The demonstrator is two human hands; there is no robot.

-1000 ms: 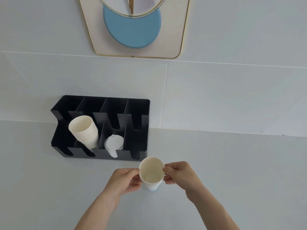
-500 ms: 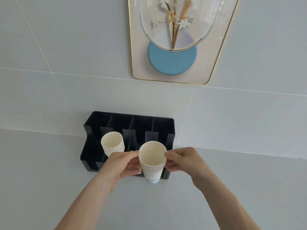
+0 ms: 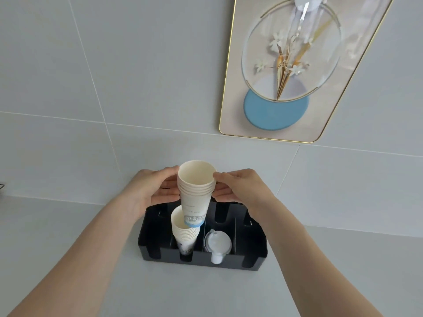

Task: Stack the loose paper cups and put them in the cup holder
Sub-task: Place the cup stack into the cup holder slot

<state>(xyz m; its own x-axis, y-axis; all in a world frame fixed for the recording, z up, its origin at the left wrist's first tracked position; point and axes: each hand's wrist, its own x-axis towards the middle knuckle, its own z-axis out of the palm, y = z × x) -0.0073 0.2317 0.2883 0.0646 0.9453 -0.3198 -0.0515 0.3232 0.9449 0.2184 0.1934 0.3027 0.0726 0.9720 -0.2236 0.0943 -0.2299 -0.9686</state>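
Observation:
I hold a stack of several nested white paper cups by its rims, my left hand on one side and my right hand on the other. The stack's blue-banded bottom dips into the mouth of a second stack of cups that stands in the black cup holder, in the second slot from the left. The holder sits on the grey counter against the tiled wall. Both of my forearms reach in from the bottom edge of the view.
White plastic lids stand in the holder's slot to the right of the cups. A gold-framed picture with a blue disc hangs on the wall above. A dark wire object shows at the far left edge.
My hands have lifted the cup stack from the counter and carried it forward over the holder, onto the stack standing there. The view has moved closer and left.

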